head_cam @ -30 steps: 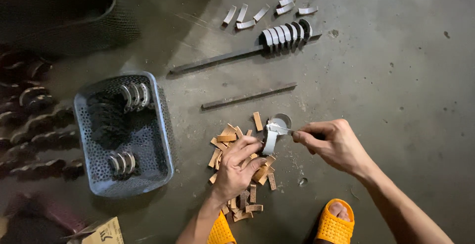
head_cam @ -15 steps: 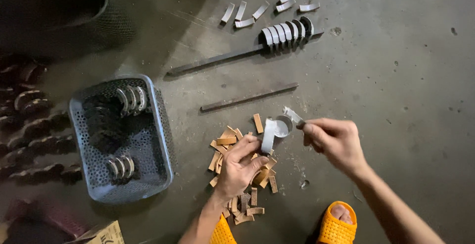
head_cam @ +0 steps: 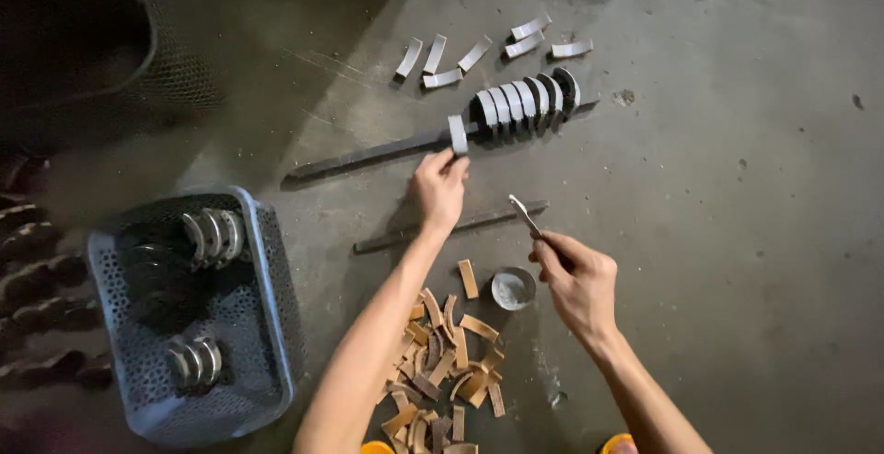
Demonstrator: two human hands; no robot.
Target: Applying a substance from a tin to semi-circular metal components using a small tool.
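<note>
View from above onto a grey concrete floor (head_cam: 737,261). The left hand (head_cam: 439,187) reaches forward and pinches a curved grey metal shell (head_cam: 458,133) between its fingertips, holding it upright on a long dark metal bar (head_cam: 368,155) that lies diagonally on the floor. The shell is a half-ring, pale grey with a smooth, dull face. Further along the same bar, a row of matching shells (head_cam: 527,99) stands packed edge to edge. Beyond them, several flat curved strips (head_cam: 479,53) of pale metal lie scattered loose.

The right hand (head_cam: 578,279) is closed around a thin metal blade (head_cam: 525,216), its tip pointing up and away. Just beside this hand sits a small round dish (head_cam: 512,288) holding something pale grey; what it contains is hard to make out. A second, thinner rod (head_cam: 451,227) lies on the floor between the two hands, partly covered by the left wrist.

Near the bottom, a heap of brown curved strips (head_cam: 447,371) lies between the forearms. At left, a blue perforated plastic basket (head_cam: 267,307) holds more shells in small groups; its interior is dim. The far left edge and top left corner are in deep shadow, with only vague dark rounded shapes visible. Bits of orange footwear are cut off at the bottom edge.
</note>
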